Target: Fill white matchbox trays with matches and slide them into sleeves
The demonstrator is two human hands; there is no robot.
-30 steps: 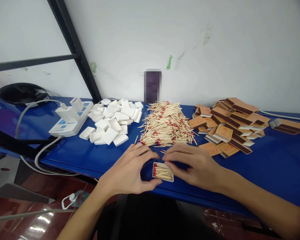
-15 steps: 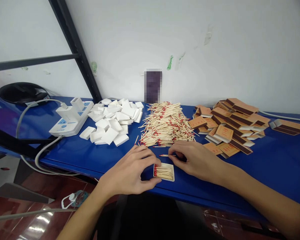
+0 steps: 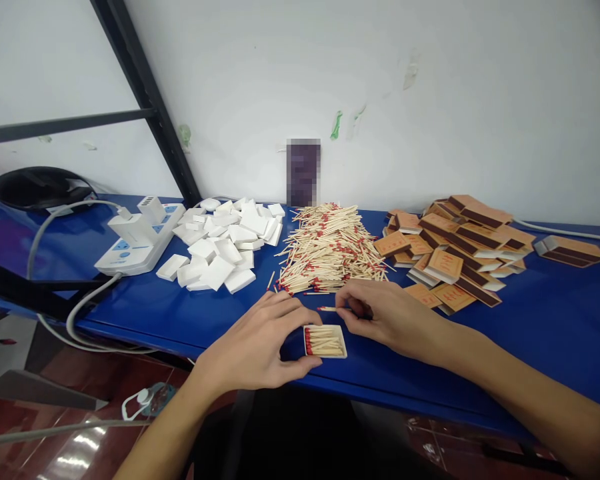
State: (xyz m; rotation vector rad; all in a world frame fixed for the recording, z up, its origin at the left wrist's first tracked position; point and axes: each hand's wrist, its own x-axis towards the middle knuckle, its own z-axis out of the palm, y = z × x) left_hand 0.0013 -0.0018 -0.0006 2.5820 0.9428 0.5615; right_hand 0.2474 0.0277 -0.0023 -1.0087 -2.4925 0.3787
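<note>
A small white rectangular card tray (image 3: 344, 343) of red-headed wooden matches (image 3: 325, 341) sits at lower centre, its left end bracketed by the left hand's (image 3: 265, 343) thumb and fingers. Just above it in the frame, the right hand's (image 3: 387, 323) grip pinches the right end of a thin wooden match (image 3: 329, 309), red head leftward, its axis roughly along the tray's length. The blue bench's (image 3: 530, 347) front edge runs just below; a loose match heap (image 3: 333, 250) bounds the far side.
</note>
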